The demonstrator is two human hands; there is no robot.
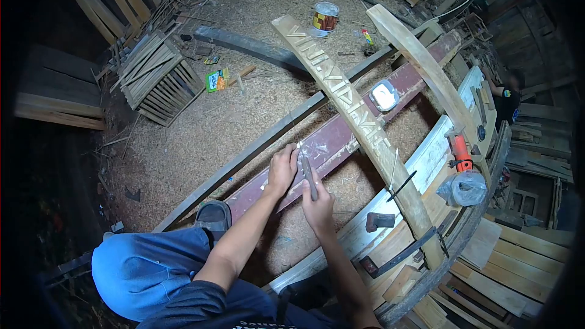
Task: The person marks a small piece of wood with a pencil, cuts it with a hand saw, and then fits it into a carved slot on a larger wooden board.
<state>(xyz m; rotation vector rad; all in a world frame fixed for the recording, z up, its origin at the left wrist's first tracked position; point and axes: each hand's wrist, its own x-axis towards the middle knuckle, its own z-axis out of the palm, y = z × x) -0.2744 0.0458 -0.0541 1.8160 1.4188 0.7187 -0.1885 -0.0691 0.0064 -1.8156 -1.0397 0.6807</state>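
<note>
My right hand (319, 204) is closed round a slim dark hand tool (307, 173), perhaps a knife or chisel, whose tip points away from me. My left hand (282, 169) is closed beside that tip, its fingertips on a thin pale wood strip (299, 145), over a worn maroon beam (326, 145). To the right of both hands lies a long pale plank (341, 100) with short wood strips set on it like raised lettering. On the same beam stands a square white tub (384, 95) with white contents.
A red angle grinder (461, 151), a plastic bag (462, 189) and a hammer head (380, 222) lie to the right. A curved board (420, 55) crosses beyond. A paint can (326, 17) and a slatted wooden stool (161, 79) are on the shaving-covered floor. Another person (507, 97) is at far right.
</note>
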